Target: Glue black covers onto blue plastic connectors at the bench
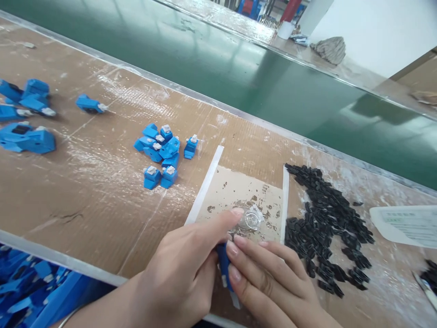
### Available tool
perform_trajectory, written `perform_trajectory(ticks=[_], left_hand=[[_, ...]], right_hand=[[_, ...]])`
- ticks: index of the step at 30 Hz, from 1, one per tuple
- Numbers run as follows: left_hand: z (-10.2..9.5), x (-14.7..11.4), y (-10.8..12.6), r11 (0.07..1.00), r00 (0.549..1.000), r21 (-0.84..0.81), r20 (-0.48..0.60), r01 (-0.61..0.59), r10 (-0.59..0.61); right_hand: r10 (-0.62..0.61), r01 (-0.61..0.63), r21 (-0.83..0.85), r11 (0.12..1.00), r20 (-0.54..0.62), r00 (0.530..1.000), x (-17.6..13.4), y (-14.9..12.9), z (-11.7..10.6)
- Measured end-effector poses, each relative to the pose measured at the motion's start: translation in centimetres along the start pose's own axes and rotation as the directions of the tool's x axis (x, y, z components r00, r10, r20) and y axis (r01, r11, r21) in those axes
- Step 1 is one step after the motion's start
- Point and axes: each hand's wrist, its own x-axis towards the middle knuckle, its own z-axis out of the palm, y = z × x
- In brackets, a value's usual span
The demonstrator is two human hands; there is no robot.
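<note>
Head view: both hands meet at the near edge of the bench [85, 200], pinching one small blue connector [223, 264] between them. The left hand [180, 273] closes on it from the left with its thumb stretched towards a clear glue blob [251, 219], and the right hand [269, 282] presses its fingertips on the connector's right side. A pile of black clips [327, 223] lies just right, a cluster of blue connectors [162, 155] further back.
</note>
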Motion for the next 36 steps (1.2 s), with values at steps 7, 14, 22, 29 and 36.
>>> perform_trajectory(ticks=[7, 14, 22, 29, 36], left_hand=[[-2.8, 0.6, 0.1, 0.962, 0.999, 0.272, 0.049, -0.002, -0.012], [-11.9, 2.5, -4.4, 0.513, 0.807, 0.638, -0.547, 0.575, -0.224], [-12.0, 1.2, -5.5, 0.606, 0.949, 0.736, -0.290, 0.301, -0.120], [-9.4, 1.8, -5.8, 0.693, 0.979, 0.700, -0.042, 0.173, -0.201], [-9.2, 1.8, -5.6, 0.757, 0.971, 0.609, -0.129, 0.238, -0.201]], right_hand=[[0.064, -0.060, -0.023, 0.998, 0.355, 0.933, 1.7, 3.1, -5.2], [0.167, -0.048, -0.340, 0.939, 0.333, 0.928, -0.7, 9.6, -7.4], [0.254, -0.111, -0.338, 0.935, 0.418, 0.872, -3.5, 10.9, -6.0], [0.227, -0.082, -0.385, 0.919, 0.347, 0.910, -1.4, 10.6, -5.8], [0.150, 0.002, -0.380, 0.925, 0.369, 0.917, 0.1, 9.9, -6.0]])
